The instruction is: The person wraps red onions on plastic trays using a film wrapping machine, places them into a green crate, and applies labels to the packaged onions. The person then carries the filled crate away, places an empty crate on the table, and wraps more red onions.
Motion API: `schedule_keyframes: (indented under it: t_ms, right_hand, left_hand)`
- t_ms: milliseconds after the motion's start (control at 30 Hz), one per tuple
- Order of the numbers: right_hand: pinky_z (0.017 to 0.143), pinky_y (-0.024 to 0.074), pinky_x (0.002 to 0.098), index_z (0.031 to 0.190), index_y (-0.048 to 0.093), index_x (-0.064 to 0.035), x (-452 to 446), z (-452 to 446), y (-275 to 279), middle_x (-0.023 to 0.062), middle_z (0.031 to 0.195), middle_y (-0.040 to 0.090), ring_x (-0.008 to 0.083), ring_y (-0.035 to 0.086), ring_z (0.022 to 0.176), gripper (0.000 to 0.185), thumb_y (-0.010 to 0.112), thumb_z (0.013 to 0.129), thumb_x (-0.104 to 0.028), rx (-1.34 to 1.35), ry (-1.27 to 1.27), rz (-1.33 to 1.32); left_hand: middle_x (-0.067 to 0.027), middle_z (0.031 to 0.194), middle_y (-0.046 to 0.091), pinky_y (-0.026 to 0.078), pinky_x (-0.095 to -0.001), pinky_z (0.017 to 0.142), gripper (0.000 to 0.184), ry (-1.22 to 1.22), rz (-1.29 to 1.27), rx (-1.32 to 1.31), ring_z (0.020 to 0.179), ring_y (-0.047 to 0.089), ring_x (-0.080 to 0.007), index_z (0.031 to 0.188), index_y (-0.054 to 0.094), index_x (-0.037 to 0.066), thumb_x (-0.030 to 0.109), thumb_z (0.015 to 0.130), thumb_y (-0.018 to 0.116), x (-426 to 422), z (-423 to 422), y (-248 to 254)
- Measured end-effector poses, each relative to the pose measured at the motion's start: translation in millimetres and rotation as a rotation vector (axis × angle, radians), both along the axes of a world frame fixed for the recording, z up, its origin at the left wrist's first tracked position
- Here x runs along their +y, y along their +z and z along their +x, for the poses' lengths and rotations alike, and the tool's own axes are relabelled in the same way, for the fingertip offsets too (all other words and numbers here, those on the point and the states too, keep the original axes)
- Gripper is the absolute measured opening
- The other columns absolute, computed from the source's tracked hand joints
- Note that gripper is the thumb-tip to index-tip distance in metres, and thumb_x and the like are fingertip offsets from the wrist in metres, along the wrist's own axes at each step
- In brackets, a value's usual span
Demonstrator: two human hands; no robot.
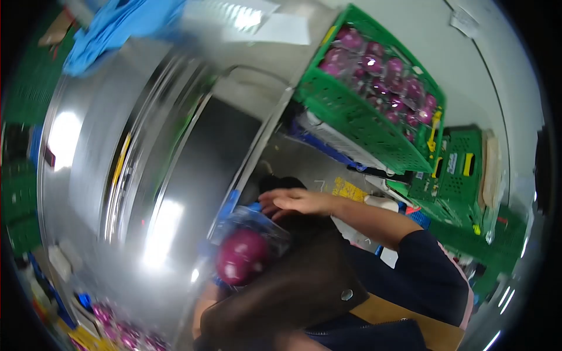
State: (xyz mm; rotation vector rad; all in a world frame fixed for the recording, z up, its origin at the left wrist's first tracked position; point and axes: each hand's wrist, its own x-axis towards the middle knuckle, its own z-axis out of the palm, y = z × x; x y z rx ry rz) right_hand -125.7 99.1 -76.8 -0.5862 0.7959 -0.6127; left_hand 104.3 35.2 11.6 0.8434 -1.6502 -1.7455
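A clear plastic bag with red onions (243,257) is at the lower middle, blurred by motion, above the edge of a steel machine. My left hand (218,285) comes up from the bottom beneath the bag and holds it; most of its fingers are hidden behind the onions, with some blue showing around it. Just above and to the right of the bag, my right hand (293,202) is bare, its fingers extended and slightly bent, holding nothing. A dark apron (293,281) covers my front.
A steel machine (93,193) with a dark belt (205,158) fills the left. At the upper right stands a green crate (363,117) of bagged red onions (386,76). More green crates (453,164) are at right. Bagged onions (126,330) lie lower left; a blue cloth (123,29) hangs upper left.
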Motion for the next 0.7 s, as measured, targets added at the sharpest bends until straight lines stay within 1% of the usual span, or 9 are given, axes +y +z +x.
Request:
schedule_keyframes:
  t_ms: [133,200,233,333,400,500,567,667,700]
  right_hand:
    - [0.110,0.0330,0.0425,0.148,0.023,-0.0060,-3,14,26,0.0112,0.147,0.036,0.0238,0.036,0.135,0.077,0.031,0.095,-0.061,-0.438,-0.218,-0.079]
    - [0.107,0.0348,0.0504,0.146,0.031,-0.0189,-22,3,62,0.0063,0.145,0.041,0.0229,0.040,0.132,0.071,0.036,0.092,-0.065,-0.629,-0.662,0.287]
    - [0.104,0.0372,0.0521,0.144,0.033,-0.0200,-27,-18,54,0.0062,0.143,0.043,0.0238,0.043,0.129,0.070,0.039,0.091,-0.065,-0.585,-0.752,0.245]
    - [0.098,0.0432,0.0533,0.142,0.035,-0.0205,-42,-124,52,0.0084,0.133,0.051,0.0255,0.052,0.120,0.070,0.049,0.088,-0.063,-0.499,-1.011,0.175]
    - [0.093,0.0480,0.0493,0.136,0.039,-0.0176,-51,-199,60,0.0118,0.119,0.059,0.0255,0.058,0.110,0.062,0.056,0.089,-0.054,-0.026,-1.387,0.003]
    - [0.079,0.0540,0.0414,0.114,0.057,0.0023,-65,-301,56,0.0150,0.106,0.065,0.0266,0.066,0.095,0.069,0.062,0.081,-0.058,0.617,-1.493,0.028]
    - [0.076,0.0528,0.0401,0.104,0.062,0.0121,-53,-366,11,0.0206,0.100,0.066,0.0294,0.066,0.093,0.083,0.065,0.074,-0.065,1.219,-1.256,0.203]
    - [0.079,0.0506,0.0419,0.103,0.060,0.0183,-56,-394,-41,0.0274,0.099,0.065,0.0357,0.064,0.097,0.097,0.068,0.065,-0.071,1.712,-0.878,0.413]
    - [0.082,0.0496,0.0422,0.104,0.060,0.0185,-60,-390,-45,0.0290,0.102,0.064,0.0374,0.063,0.100,0.099,0.067,0.064,-0.072,1.646,-0.902,0.420]
  left_hand:
    - [-0.0165,0.148,0.031,0.026,-0.0402,0.110,0.076,-0.129,0.663,0.271,0.135,0.031,-0.0287,0.142,0.030,0.001,0.046,0.088,0.057,-39,-53,7]
    - [-0.0169,0.152,0.027,0.023,-0.0421,0.114,0.082,-0.075,0.382,0.250,0.139,0.028,-0.0305,0.146,0.026,0.001,0.049,0.088,0.056,-55,-89,20]
    - [-0.0145,0.152,0.028,0.023,-0.0405,0.114,0.083,0.078,-0.015,0.150,0.139,0.030,-0.0288,0.148,0.021,0.000,0.045,0.089,0.057,-61,-116,31]
    - [-0.0160,0.151,0.029,0.021,-0.0430,0.114,0.079,0.069,-0.202,0.158,0.139,0.031,-0.0285,0.146,0.026,0.000,0.049,0.090,0.051,-76,-135,24]
    - [-0.0156,0.143,0.043,0.033,-0.0402,0.108,0.068,-0.028,0.027,0.108,0.129,0.043,-0.0281,0.139,0.039,-0.001,0.042,0.090,0.058,-85,-118,15]
    - [-0.0168,0.135,0.051,0.044,-0.0388,0.099,0.055,0.043,0.161,0.094,0.115,0.057,-0.0259,0.128,0.051,-0.004,0.034,0.090,0.060,-73,-104,-17]
    - [-0.0166,0.125,0.058,0.048,-0.0369,0.094,0.049,0.116,0.278,0.080,0.103,0.062,-0.0238,0.125,0.054,-0.004,0.029,0.090,0.060,-63,-93,-20]
    - [-0.0166,0.118,0.062,0.048,-0.0363,0.092,0.046,0.208,0.378,0.026,0.099,0.063,-0.0234,0.124,0.056,-0.004,0.024,0.088,0.059,-60,-78,-29]
    - [-0.0165,0.115,0.063,0.049,-0.0362,0.092,0.045,0.253,0.421,0.019,0.098,0.063,-0.0234,0.123,0.056,-0.004,0.023,0.087,0.059,-60,-73,-32]
